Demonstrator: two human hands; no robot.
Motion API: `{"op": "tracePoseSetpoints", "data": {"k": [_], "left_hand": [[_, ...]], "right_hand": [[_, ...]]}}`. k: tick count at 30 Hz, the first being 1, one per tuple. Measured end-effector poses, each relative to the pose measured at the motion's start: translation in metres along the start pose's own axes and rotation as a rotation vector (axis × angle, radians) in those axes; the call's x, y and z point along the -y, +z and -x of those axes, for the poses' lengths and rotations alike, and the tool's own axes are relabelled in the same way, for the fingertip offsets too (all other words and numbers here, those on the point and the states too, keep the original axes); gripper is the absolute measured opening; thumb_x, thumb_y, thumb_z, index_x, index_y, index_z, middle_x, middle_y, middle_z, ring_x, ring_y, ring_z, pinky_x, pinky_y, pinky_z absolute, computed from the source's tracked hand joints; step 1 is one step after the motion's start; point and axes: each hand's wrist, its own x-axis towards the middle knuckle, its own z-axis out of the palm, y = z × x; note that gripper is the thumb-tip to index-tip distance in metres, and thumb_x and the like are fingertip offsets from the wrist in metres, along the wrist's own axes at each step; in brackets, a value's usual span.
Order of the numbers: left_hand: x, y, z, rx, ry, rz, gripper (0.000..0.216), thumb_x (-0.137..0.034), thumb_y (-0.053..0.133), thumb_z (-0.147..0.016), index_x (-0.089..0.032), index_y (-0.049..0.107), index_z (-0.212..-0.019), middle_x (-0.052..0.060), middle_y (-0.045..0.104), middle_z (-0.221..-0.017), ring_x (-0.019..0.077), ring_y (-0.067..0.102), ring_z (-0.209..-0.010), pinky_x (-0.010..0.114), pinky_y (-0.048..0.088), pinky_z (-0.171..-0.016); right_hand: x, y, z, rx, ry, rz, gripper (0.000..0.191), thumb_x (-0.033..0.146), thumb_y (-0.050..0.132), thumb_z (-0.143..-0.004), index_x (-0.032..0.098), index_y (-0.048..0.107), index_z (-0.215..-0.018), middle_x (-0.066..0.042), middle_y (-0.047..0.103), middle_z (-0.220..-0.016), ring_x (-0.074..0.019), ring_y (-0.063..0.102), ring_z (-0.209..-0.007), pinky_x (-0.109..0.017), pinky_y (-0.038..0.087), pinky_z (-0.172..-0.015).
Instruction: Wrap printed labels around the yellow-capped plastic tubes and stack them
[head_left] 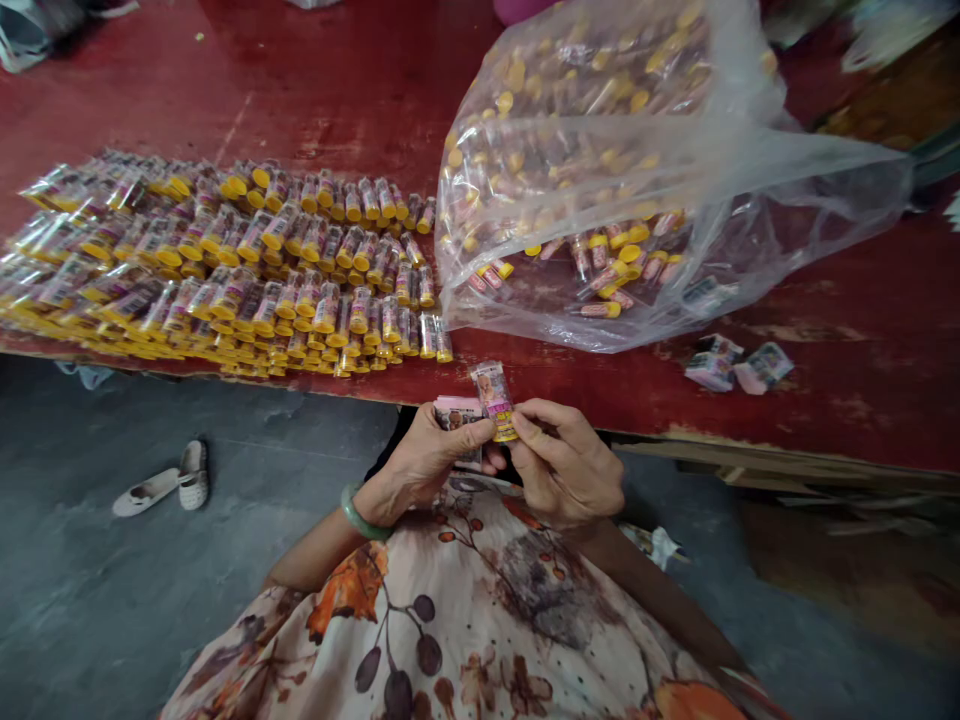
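On my feed, the left grip (420, 452) holds printed slips (455, 417), its thumb against a labelled tube (493, 390); the right grip (568, 460) pinches that tube's lower end. Beyond, the worktop (337, 90) carries stacked tubes (247, 270) and, rightward, a clear bag (795, 190).

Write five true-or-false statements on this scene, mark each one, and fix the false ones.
1. The right hand holds a labelled tube near its yellow end. True.
2. Printed slips are in the left hand. True.
3. The green bangle is on the right wrist. False: the green bangle circles the left wrist.
4. The plastic bag lies left of the stacked tubes. False: the plastic bag lies right of the stacked tubes.
5. The table is blue. False: the table is red.
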Motion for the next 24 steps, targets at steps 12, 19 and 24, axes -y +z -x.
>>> {"op": "tracePoseSetpoints", "data": {"k": [12,19,24], "left_hand": [[-0.001,0.001,0.003,-0.039,-0.027,-0.008,0.041,-0.047,0.08,-0.063,-0.01,0.07,-0.078,0.003,0.063,-0.061,0.0112,0.058,-0.05,0.023,0.049,-0.052],[-0.055,-0.038,0.025,-0.411,0.184,-0.25,0.042,-0.048,0.082,-0.058,-0.013,0.069,-0.076,0.002,0.063,-0.058,0.0127,0.057,-0.047,0.026,0.048,-0.05],[-0.136,-0.08,0.044,-0.75,0.503,-0.872,0.031,-0.044,0.075,-0.066,-0.015,0.07,-0.076,-0.002,0.054,-0.051,0.0111,0.046,-0.046,0.025,0.034,-0.047]], "right_hand": [[-0.003,-0.003,0.002,0.117,-0.097,0.113,0.039,0.002,0.069,-0.076,0.017,0.065,-0.111,-0.008,0.068,-0.101,-0.0176,0.067,-0.084,-0.026,0.053,-0.069],[-0.001,-0.002,-0.005,0.172,-0.095,0.073,0.026,0.006,0.067,-0.08,0.015,0.063,-0.105,-0.008,0.066,-0.097,-0.0169,0.066,-0.081,-0.027,0.052,-0.072],[-0.01,0.002,0.0,0.183,-0.093,-0.023,0.018,0.003,0.064,-0.081,0.015,0.064,-0.094,-0.006,0.066,-0.09,-0.0149,0.065,-0.075,-0.027,0.052,-0.072]]}}
